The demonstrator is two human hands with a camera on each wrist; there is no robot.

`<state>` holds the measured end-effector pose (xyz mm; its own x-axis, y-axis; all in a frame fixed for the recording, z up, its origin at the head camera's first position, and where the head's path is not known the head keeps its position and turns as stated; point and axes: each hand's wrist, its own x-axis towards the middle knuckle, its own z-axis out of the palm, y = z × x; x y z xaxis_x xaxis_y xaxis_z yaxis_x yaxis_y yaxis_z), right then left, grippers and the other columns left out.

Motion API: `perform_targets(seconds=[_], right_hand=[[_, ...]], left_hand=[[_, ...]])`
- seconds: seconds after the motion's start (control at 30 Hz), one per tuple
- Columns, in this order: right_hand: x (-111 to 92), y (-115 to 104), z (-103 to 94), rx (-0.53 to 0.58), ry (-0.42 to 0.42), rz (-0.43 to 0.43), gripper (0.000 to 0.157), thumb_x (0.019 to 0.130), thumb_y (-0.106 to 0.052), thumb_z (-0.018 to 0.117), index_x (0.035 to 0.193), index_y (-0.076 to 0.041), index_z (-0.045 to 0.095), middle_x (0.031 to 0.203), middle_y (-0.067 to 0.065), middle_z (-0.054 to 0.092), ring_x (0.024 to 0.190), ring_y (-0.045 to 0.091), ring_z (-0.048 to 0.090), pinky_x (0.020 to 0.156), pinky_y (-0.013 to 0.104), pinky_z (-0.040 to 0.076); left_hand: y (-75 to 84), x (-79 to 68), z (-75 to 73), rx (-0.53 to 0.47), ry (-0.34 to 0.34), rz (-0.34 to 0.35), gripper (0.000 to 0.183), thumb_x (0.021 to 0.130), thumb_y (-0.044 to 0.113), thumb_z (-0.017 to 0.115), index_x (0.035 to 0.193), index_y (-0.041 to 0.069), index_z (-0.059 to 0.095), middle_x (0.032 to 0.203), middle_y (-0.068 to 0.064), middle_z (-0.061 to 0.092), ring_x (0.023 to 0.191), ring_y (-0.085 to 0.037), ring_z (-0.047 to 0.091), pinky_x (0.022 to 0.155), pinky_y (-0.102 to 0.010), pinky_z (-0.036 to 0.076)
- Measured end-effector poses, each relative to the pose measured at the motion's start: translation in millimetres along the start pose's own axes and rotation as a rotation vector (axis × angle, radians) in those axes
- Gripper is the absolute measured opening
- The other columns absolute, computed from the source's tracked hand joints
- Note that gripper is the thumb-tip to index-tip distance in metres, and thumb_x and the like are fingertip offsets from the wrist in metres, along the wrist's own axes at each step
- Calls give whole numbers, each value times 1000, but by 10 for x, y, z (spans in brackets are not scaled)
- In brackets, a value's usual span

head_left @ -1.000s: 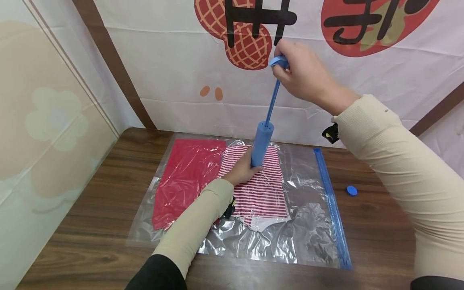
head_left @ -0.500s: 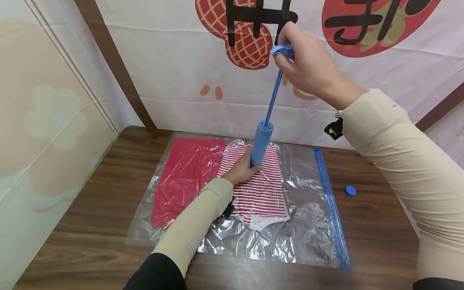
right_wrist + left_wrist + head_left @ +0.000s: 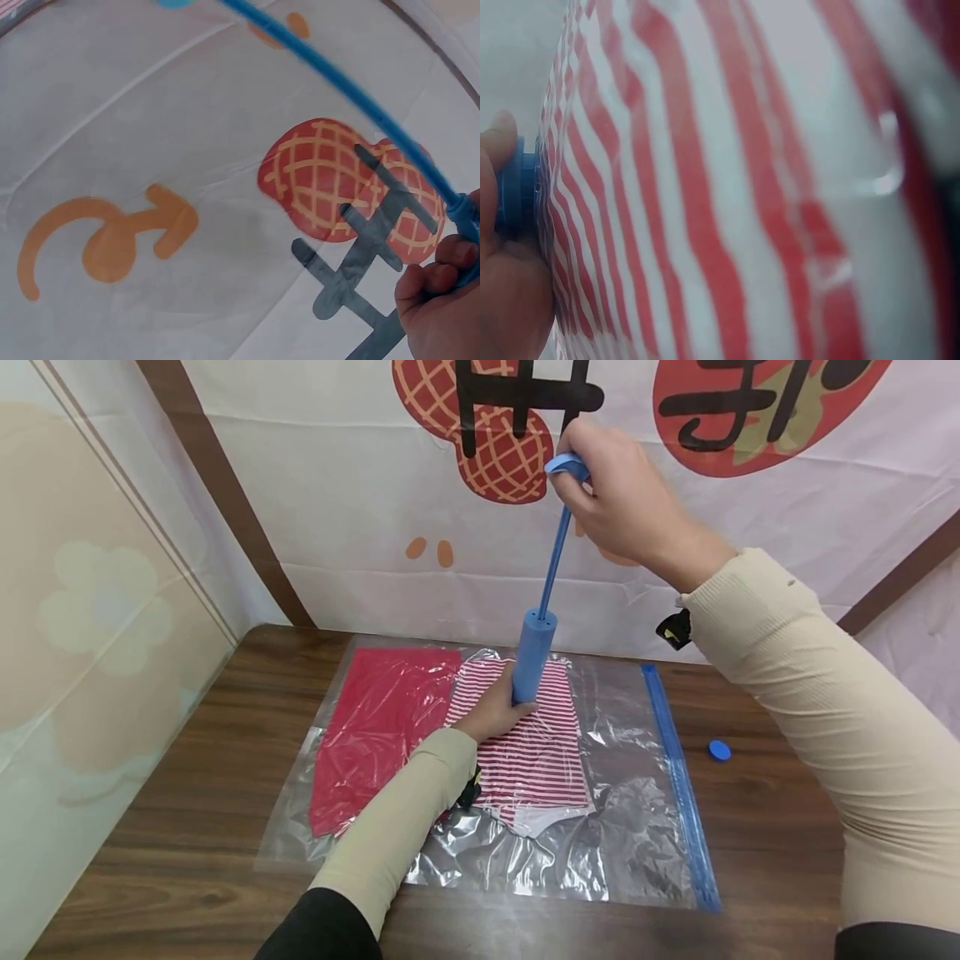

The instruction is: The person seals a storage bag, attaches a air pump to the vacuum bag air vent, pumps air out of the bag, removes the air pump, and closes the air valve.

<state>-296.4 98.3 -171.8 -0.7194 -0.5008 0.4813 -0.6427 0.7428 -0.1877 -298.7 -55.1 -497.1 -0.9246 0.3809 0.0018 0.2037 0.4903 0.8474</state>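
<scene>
A blue hand pump (image 3: pixel 535 647) stands slightly tilted on a transparent vacuum storage bag (image 3: pixel 630 718), its thin rod drawn far out of the barrel. My left hand (image 3: pixel 495 706) grips the barrel's lower end, with the thumb across its front. In the left wrist view, fingers of that hand hold the blue pump base (image 3: pixel 514 187) against the bag. Up high, my right hand (image 3: pixel 618 497) holds the pump's handle (image 3: pixel 567 466), fingers curled round it. Inside the bag lie a folded red cloth (image 3: pixel 390 718) and a red-and-white striped cloth (image 3: pixel 536 760).
A round blue cap (image 3: pixel 718 750) lies on the wooden table (image 3: pixel 757 827), right of the bag. A blue zip strip (image 3: pixel 678 785) runs along the bag's right edge. Behind the table hangs a printed white curtain (image 3: pixel 352 485); a patterned panel (image 3: pixel 112 610) stands at the left.
My right hand has risen with the handle, so more rod shows above the barrel; over the last half second its height barely differs. My left hand keeps its grip. The view has shifted slightly.
</scene>
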Motion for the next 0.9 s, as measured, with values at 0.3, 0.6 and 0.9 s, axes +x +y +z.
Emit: perform_targets(seconds=[0.3,0.6,0.9], right_hand=[[-17,96,81,-24,-35,29,31,109,-26,43,116,1,55,100,14,60,86,25,61,82,37,50],[-160,191,391,25,-134,-10,22,108,-21,47,107,-1,55,83,11,57,79,25,51,71,34,47],[-337,274,767,59,-187,-77,16,107,-16,50,97,-3,51,76,7,48,70,24,49,64,33,42]], left_hand=[[12,-19,-17,3,-4,-17,75,98,19,70,155,11,22,154,-17,44,144,-34,41,119,-52,31],[-3,5,-3,11,4,-3,75,98,20,70,155,12,22,152,-17,45,143,-33,42,119,-51,32],[-11,-5,-13,6,7,9,76,98,19,70,155,11,22,152,-17,45,143,-34,42,119,-52,31]])
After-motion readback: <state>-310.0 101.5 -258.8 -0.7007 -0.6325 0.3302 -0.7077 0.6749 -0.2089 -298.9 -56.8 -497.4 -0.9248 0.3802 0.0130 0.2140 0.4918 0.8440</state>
